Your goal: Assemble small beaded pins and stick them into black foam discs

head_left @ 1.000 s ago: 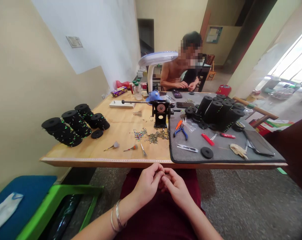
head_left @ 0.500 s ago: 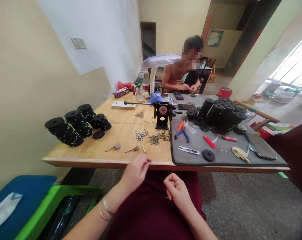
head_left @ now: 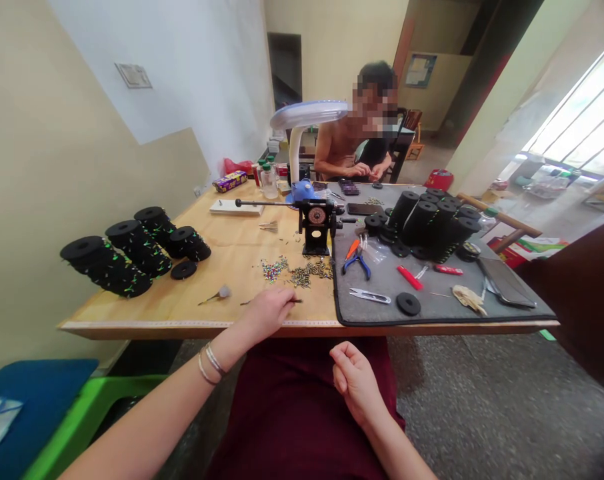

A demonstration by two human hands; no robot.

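My left hand (head_left: pixel 269 310) is over the wooden table near its front edge, fingertips pinched together. A thin dark-tipped stick (head_left: pixel 297 301) pokes out to the right of those fingers. Just left of the hand lies a small brush-like bundle with a pale tuft (head_left: pixel 225 292); a second bundle is mostly covered by the hand. Beyond the fingers are a heap of small metallic pieces (head_left: pixel 309 273) and a heap of small coloured beads (head_left: pixel 273 268). My right hand (head_left: pixel 355 380) is curled closed above my lap, before the table edge; what it holds, if anything, is hidden.
A black winding device with a dial (head_left: pixel 316 230) stands mid-table before a lamp (head_left: pixel 309 115). Black foam spools (head_left: pixel 127 263) stack at left, more (head_left: pixel 422 223) at right. Pliers (head_left: pixel 357 261), thread snips (head_left: pixel 369 295) and a foam disc (head_left: pixel 408 304) lie on the grey mat (head_left: pixel 382 319). Someone sits opposite.
My left hand has moved forward from the table's edge to over the tabletop, covering the orange-tipped bundle. My right hand stays closed above my lap. The view has shifted slightly.
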